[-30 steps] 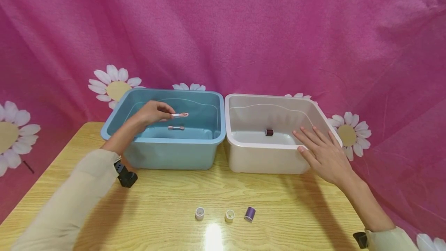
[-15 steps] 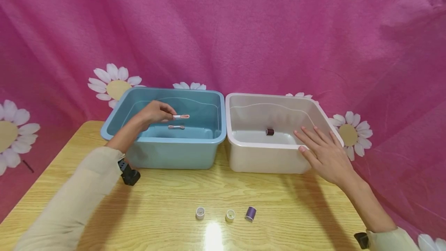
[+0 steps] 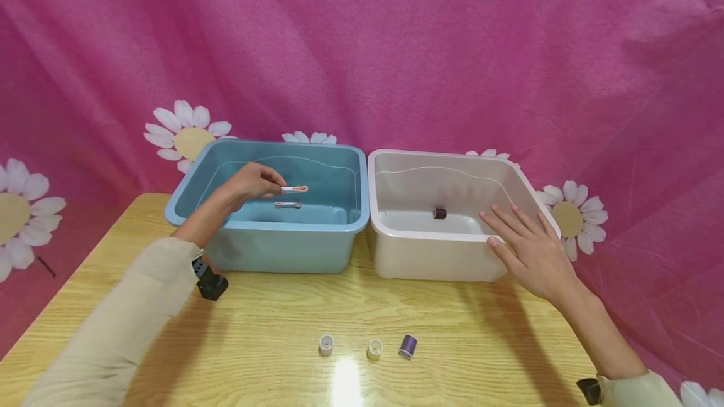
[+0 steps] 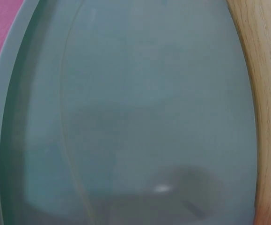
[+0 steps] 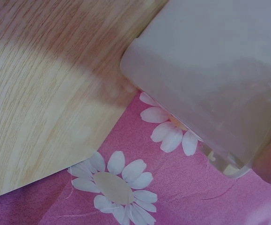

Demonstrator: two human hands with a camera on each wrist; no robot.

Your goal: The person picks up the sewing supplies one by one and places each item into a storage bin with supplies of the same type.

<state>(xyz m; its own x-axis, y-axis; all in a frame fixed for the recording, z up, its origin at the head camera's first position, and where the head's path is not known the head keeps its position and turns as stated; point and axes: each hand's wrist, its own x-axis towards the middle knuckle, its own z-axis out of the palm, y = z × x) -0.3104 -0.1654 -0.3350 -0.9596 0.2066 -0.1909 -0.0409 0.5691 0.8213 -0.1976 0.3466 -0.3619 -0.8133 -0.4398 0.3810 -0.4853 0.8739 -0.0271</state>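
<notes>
- The left hand (image 3: 252,182) pinches a pink thread bundle (image 3: 295,188) by its white-wrapped end inside the blue bin (image 3: 294,227), leaving the loop free.
- A second bundle (image 3: 287,205) lies below.
- The right hand (image 3: 530,257), fingers spread, grips nothing; it lies at the pale bin (image 3: 430,235), perhaps steadying it.
- A dark spool (image 3: 439,213) lies inside.
- On the tabletop (image 3: 271,306), the white spool (image 3: 325,345) and yellow spool (image 3: 375,349) stand upright, probably less prone to roll than the tipped purple spool (image 3: 408,346).

Backdrop: magenta cloth (image 3: 362,49), loosely folded, printed with white-petalled, yellow-centred daisies (image 3: 192,142). Counter (image 3: 254,325): pale yellow wood grain, far-left corner rounded. Bright glare patch (image 3: 346,379) at lower centre; soft shadows on both sides.
</notes>
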